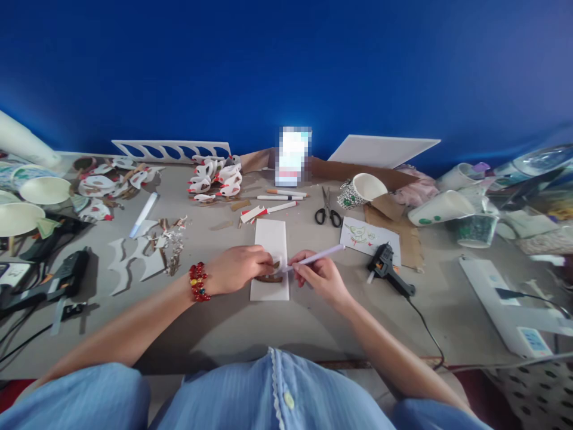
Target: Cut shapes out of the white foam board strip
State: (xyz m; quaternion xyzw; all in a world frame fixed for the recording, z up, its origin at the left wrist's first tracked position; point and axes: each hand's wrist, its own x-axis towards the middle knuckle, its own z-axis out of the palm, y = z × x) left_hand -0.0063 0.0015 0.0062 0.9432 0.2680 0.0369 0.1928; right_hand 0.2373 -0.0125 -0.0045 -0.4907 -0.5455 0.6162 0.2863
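In the head view, a white foam board strip (pixel 272 236) lies flat on the table in front of me. A small brown curved cut-out (pixel 270 278), like cardboard, rests on the strip. My left hand (pixel 242 270), with a red bead bracelet (pixel 199 282) at the wrist, has its fingers closed at this cut-out and holds it against the board. A pale purple pen (pixel 320 254) is pinched in my right hand (pixel 321 278). The pen's tip is at the cut-out's right side, on the strip; the fingers partly hide the contact.
Scissors (pixel 327 209), markers (pixel 280 197), and a glue gun (pixel 387 269) beside a drawing (pixel 364 236) lie around the strip. White bird-like cut-outs (pixel 215 179) are piled behind. Foam scraps (pixel 134 260) and another glue gun (pixel 67 278) are left; a power strip (pixel 496 304) is right.
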